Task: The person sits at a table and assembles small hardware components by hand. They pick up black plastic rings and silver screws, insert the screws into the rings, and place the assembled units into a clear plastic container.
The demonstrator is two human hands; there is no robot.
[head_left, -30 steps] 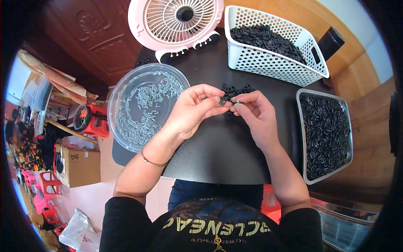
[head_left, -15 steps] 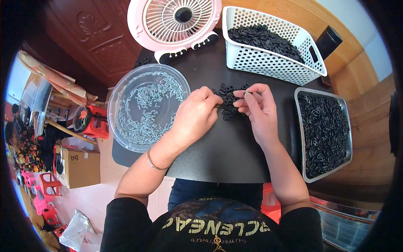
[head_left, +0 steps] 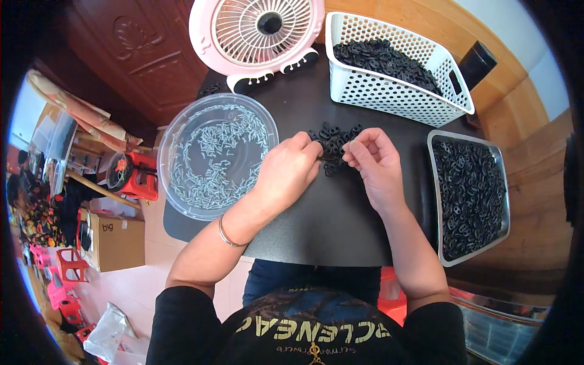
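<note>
A loose pile of small black plastic pieces with holes (head_left: 331, 139) lies on the dark table between my hands. At the pile's left edge, my left hand (head_left: 291, 167) is closed, thumb and fingertips pinched together beside the black pieces; what it grips is hidden. Across the pile, my right hand (head_left: 378, 167) pinches something tiny between thumb and forefinger, too small to name. Left of my left hand stands a round clear plastic tub (head_left: 165, 152) holding many short silvery pins (head_left: 213, 143).
A white perforated basket (head_left: 389, 102) of black pieces stands at the back right. A metal tray (head_left: 435, 201) of similar black pieces lies at the right. Behind the tub is a pink fan (head_left: 207, 45). A dark cylinder (head_left: 477, 64) stands behind the basket.
My right hand has dipped slightly, its pinched fingertips moving a little left and nearer to me. My left hand has shifted slightly nearer to me, still closed.
</note>
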